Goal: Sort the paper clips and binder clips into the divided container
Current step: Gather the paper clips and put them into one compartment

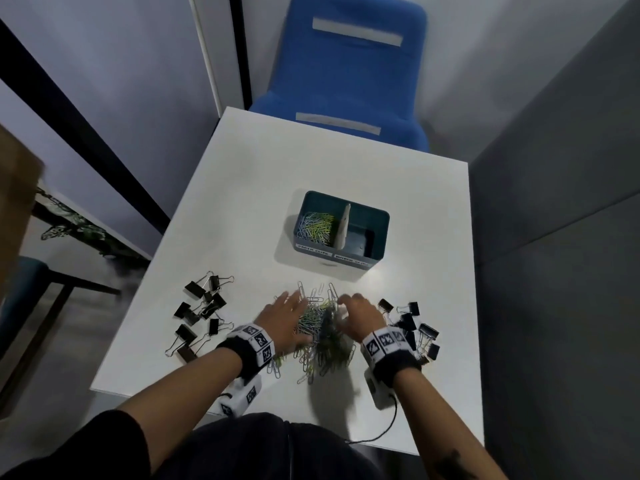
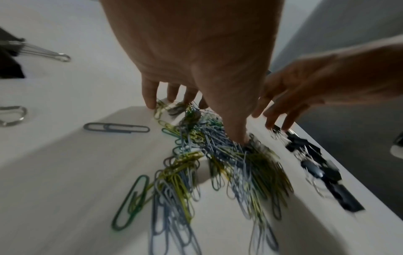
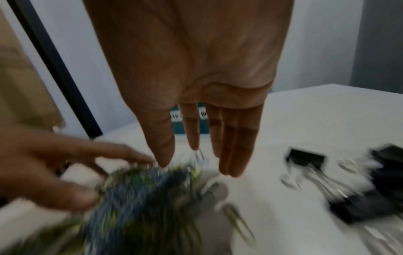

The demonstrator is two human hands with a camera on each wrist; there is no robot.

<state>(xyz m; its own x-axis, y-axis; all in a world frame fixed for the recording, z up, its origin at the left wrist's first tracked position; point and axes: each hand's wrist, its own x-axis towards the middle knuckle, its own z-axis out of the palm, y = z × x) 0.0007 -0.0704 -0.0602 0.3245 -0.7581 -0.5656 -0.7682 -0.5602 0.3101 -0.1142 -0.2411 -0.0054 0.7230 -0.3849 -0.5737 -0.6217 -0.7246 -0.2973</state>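
Between the left hand (image 1: pixel 284 318) and right hand (image 1: pixel 360 318) on the worktop (image 1: pixel 242 202) lies the paper clip pile (image 1: pixel 320 336). Fingers (image 2: pixel 150 96) extended, loosely spread, touching its edges, gripping nothing. Container (image 1: pixel 341 230) at 12 o'clock. Risk: tangled clips spill, or binder clips (image 1: pixel 414 329) at 3 o'clock get scooped in.

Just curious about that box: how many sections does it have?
2: the left section holds coloured paper clips; the right section, beyond the white divider, looks empty, though dark.
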